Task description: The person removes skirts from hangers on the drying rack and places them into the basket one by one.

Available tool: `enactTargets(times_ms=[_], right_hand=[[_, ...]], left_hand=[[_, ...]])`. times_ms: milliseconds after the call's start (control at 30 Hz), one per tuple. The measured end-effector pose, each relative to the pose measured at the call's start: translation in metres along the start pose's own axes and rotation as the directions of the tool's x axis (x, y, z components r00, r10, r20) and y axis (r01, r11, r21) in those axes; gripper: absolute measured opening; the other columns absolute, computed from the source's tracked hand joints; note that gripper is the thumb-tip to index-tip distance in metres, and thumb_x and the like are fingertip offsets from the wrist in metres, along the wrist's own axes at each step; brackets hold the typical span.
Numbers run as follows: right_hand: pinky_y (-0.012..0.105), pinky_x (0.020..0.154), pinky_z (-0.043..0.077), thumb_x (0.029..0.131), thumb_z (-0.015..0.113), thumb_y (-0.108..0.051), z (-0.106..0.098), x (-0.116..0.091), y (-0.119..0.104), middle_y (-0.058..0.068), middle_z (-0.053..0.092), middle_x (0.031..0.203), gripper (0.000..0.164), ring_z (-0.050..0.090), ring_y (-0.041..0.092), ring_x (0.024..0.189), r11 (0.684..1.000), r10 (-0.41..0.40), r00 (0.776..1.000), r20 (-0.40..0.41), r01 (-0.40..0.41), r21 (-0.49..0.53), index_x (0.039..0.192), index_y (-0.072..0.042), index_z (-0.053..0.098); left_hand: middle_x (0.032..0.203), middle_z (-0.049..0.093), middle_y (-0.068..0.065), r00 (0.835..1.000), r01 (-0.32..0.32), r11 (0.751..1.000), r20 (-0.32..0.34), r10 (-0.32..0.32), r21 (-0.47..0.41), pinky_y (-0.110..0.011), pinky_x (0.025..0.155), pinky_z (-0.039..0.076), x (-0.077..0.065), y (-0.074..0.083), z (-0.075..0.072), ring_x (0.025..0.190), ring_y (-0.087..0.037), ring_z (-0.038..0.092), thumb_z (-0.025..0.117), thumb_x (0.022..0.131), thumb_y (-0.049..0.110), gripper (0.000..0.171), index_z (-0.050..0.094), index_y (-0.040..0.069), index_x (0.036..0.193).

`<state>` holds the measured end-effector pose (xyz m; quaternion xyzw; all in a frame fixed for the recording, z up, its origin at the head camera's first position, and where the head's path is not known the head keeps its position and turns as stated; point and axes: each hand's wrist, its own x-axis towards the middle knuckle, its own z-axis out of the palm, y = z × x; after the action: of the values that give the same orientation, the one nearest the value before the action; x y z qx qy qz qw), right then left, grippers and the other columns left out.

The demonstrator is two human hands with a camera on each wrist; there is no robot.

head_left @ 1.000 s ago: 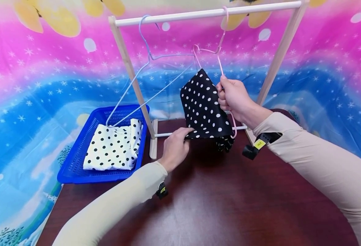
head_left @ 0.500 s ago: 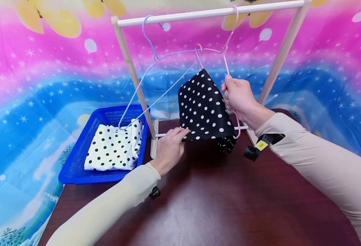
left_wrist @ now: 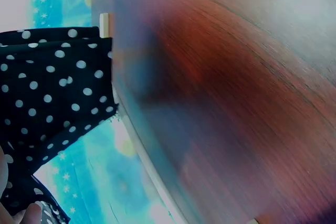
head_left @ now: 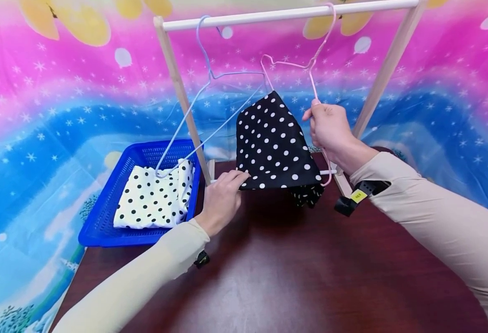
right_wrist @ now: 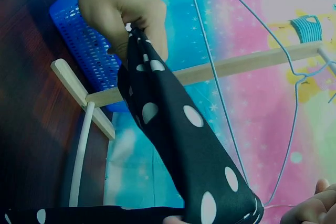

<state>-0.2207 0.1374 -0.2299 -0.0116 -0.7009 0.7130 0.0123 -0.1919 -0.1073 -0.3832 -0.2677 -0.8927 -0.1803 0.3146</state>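
A black cloth with white dots [head_left: 271, 143] hangs over the left part of a pink wire hanger [head_left: 291, 64]. My left hand [head_left: 222, 199] pinches the cloth's lower left corner; the right wrist view shows this hand [right_wrist: 126, 9] with fingers closed on the bunched edge. On the hanger's right side, my right hand [head_left: 331, 129] grips the pink wire, thumb against it. The hanger's hook sits on the white top bar [head_left: 269, 16]. In the left wrist view the cloth [left_wrist: 58, 82] fills the left side. Part of its bottom hangs bunched below the hanger's lower right corner.
A blue wire hanger [head_left: 210, 76] hangs tilted on the bar to the left, overlapping a blue basket [head_left: 90, 236]. Inside the basket lies a folded white cloth with black dots [head_left: 148, 199]. The rack's wooden posts [head_left: 389, 69] flank the cloth above a dark wooden table [head_left: 302, 273].
The pink hanger has shifted right along the bar with my right hand. My left hand has moved left, holding the cloth's corner, and the cloth is spread wider.
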Motion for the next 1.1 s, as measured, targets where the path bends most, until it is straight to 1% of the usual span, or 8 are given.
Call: enactTargets(times_ms=[67, 267, 467, 600, 700, 767, 900, 1100], right_hand=[[0.022, 0.039, 0.017, 0.11, 0.033, -0.038, -0.001, 0.0, 0.0, -0.008, 0.032, 0.045, 0.042, 0.023, 0.006, 0.037, 1.0, -0.006, 1.0, 0.001, 0.006, 0.005, 0.089, -0.008, 0.055], [0.022, 0.039, 0.018, 0.109, 0.034, -0.038, 0.001, -0.001, -0.001, -0.009, 0.031, 0.045, 0.041, 0.024, 0.006, 0.037, 1.0, 0.006, 1.0, -0.017, -0.006, 0.014, 0.09, -0.008, 0.054], [0.022, 0.039, 0.018, 0.109, 0.035, -0.037, 0.002, -0.002, -0.001, -0.009, 0.031, 0.045, 0.04, 0.025, 0.006, 0.037, 0.999, 0.009, 0.999, -0.054, -0.007, 0.041, 0.089, -0.009, 0.054], [0.022, 0.038, 0.018, 0.109, 0.035, -0.036, 0.002, -0.002, 0.0, -0.009, 0.031, 0.044, 0.04, 0.025, 0.006, 0.036, 0.998, -0.008, 0.997, -0.072, 0.012, 0.057, 0.087, -0.009, 0.054], [0.021, 0.037, 0.017, 0.109, 0.036, -0.035, 0.002, -0.002, 0.001, -0.009, 0.031, 0.043, 0.04, 0.025, 0.005, 0.035, 0.997, -0.02, 0.997, -0.08, 0.025, 0.067, 0.086, -0.008, 0.054], [0.021, 0.037, 0.018, 0.109, 0.037, -0.035, 0.003, -0.002, 0.001, -0.009, 0.031, 0.043, 0.04, 0.025, 0.005, 0.035, 0.997, -0.024, 0.996, -0.092, 0.03, 0.073, 0.085, -0.009, 0.055], [0.021, 0.037, 0.018, 0.109, 0.038, -0.035, 0.003, -0.001, 0.001, -0.009, 0.032, 0.042, 0.04, 0.025, 0.005, 0.034, 0.996, -0.027, 0.993, -0.114, 0.037, 0.08, 0.083, -0.009, 0.055], [0.021, 0.037, 0.018, 0.109, 0.037, -0.036, 0.003, -0.002, 0.001, -0.009, 0.032, 0.042, 0.04, 0.025, 0.005, 0.035, 0.996, -0.036, 0.993, -0.115, 0.045, 0.075, 0.085, -0.009, 0.055]], left_hand=[[0.115, 0.074, 0.0, 1.0, 0.008, 1.0, -0.001, -0.008, -0.004, -0.039, 0.065, 0.061, -0.001, -0.001, 0.0, 0.099, -0.021, 0.071, 0.063, 0.084, -0.004, 0.04, 0.073, 0.016, 0.118], [0.113, 0.074, 0.0, 1.0, -0.005, 1.0, -0.012, 0.005, 0.001, -0.038, 0.061, 0.06, -0.006, -0.002, 0.003, 0.095, -0.02, 0.071, 0.064, 0.084, -0.004, 0.04, 0.073, 0.016, 0.117], [0.113, 0.074, -0.001, 1.0, 0.019, 1.0, -0.015, -0.02, -0.015, -0.038, 0.066, 0.06, -0.012, -0.002, 0.005, 0.094, -0.021, 0.071, 0.065, 0.084, -0.004, 0.04, 0.073, 0.015, 0.118], [0.11, 0.074, 0.0, 1.0, -0.012, 1.0, -0.026, 0.012, -0.015, -0.037, 0.069, 0.06, -0.014, -0.001, 0.007, 0.097, -0.02, 0.071, 0.068, 0.079, -0.007, 0.043, 0.074, 0.015, 0.115], [0.108, 0.074, 0.001, 0.999, -0.032, 0.999, -0.039, 0.031, -0.012, -0.036, 0.067, 0.06, -0.017, -0.001, 0.009, 0.098, -0.019, 0.071, 0.068, 0.075, -0.009, 0.045, 0.074, 0.015, 0.113], [0.107, 0.073, 0.0, 0.999, -0.039, 0.999, -0.037, 0.038, -0.024, -0.036, 0.069, 0.06, -0.018, 0.0, 0.01, 0.098, -0.019, 0.07, 0.067, 0.075, -0.009, 0.046, 0.074, 0.014, 0.113], [0.105, 0.071, -0.002, 0.999, -0.054, 0.997, -0.006, 0.053, -0.061, -0.035, 0.077, 0.06, -0.02, 0.002, 0.01, 0.1, -0.02, 0.068, 0.064, 0.076, -0.011, 0.045, 0.073, 0.012, 0.114], [0.103, 0.069, -0.003, 0.997, -0.077, 0.995, -0.003, 0.077, -0.06, -0.034, 0.077, 0.059, -0.022, 0.003, 0.012, 0.094, -0.021, 0.068, 0.063, 0.078, -0.011, 0.044, 0.072, 0.012, 0.115]])
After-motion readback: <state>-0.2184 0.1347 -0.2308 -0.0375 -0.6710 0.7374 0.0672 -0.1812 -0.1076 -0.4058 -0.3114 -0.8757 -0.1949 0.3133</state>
